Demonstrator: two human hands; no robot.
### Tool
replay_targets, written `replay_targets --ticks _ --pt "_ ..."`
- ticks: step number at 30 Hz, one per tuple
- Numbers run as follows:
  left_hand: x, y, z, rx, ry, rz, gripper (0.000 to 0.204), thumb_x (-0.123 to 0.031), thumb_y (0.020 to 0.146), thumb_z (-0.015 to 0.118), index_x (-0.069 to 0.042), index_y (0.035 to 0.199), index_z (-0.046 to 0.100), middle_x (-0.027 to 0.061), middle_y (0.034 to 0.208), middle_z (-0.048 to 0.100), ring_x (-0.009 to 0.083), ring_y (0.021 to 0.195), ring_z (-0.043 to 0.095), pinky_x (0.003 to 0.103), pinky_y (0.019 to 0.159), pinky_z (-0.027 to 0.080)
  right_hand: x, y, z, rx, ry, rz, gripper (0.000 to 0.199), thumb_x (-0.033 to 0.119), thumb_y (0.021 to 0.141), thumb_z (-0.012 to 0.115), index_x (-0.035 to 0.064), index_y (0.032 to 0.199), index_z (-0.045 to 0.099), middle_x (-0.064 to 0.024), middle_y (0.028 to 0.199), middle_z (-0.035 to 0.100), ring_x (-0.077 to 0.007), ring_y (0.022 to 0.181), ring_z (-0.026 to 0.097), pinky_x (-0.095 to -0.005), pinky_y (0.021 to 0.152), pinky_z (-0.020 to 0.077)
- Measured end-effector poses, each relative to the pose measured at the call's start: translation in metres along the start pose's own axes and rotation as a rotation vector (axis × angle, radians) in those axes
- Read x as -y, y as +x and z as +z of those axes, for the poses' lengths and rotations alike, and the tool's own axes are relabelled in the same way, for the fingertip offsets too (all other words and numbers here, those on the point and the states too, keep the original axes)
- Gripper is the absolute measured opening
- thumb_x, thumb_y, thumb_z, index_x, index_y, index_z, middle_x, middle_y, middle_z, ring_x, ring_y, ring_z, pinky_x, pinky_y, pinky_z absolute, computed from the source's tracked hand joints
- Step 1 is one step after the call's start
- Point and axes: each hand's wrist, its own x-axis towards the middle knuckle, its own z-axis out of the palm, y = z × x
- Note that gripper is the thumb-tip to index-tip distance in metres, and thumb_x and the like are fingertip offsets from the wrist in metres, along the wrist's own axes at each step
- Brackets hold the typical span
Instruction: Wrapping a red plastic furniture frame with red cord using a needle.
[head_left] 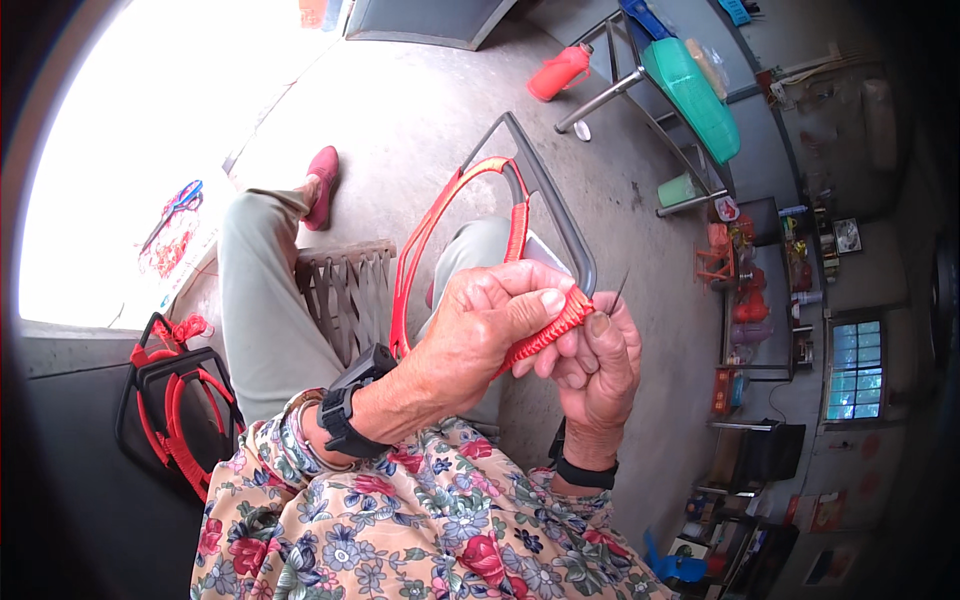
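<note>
A dark metal frame (553, 200) with rounded corners rises in front of my lap, partly bound in red-orange cord (518, 225). My left hand (490, 312) is closed round a tightly wrapped, braided-looking red section (548, 335), its thumb pressing on top. My right hand (603, 365) meets the end of this wrapping, thumb and fingers pinched together. From between those fingers a thin dark needle-like tool (621, 284) sticks up. Loose red strands (412, 250) loop from the frame down behind my left hand. The fingers hide part of the wrapped section.
At left, more dark frames with red cord (170, 400) lean by a grey panel. A slatted stool (345, 290) stands beside my leg. Red cord scraps (168, 250) lie at the bright doorway. A red thermos (560, 72) stands near a metal table (610, 95); cluttered shelves (765, 290) line the right.
</note>
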Motion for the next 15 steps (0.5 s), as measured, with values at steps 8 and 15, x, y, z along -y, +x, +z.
replay_targets --ticks 8,15 --pt "0.005 0.026 -0.016 0.129 -0.192 -0.185 0.025 -0.023 0.096 0.051 0.002 0.095 0.058 0.0112 0.068 0.06 0.0141 0.048 0.052 0.023 0.045 0.039 0.019 -0.009 -0.002 -0.021 -0.061 0.038 0.014 0.015 0.09 0.055 0.0028 0.085 0.048 0.0016 0.054 0.037 -0.0073 0.042 0.034 -0.0226 0.039 0.0286" --pt "0.024 0.036 -0.019 0.061 -0.135 -0.283 0.02 -0.018 0.091 0.059 -0.001 0.08 0.06 0.0081 0.061 0.057 0.0114 0.043 0.047 0.024 0.041 0.034 0.018 -0.026 -0.009 -0.079 -0.094 -0.021 0.016 0.014 0.09 0.053 0.0042 0.08 0.045 0.0019 0.052 0.035 -0.0075 0.041 0.032 -0.0236 0.038 0.0267"
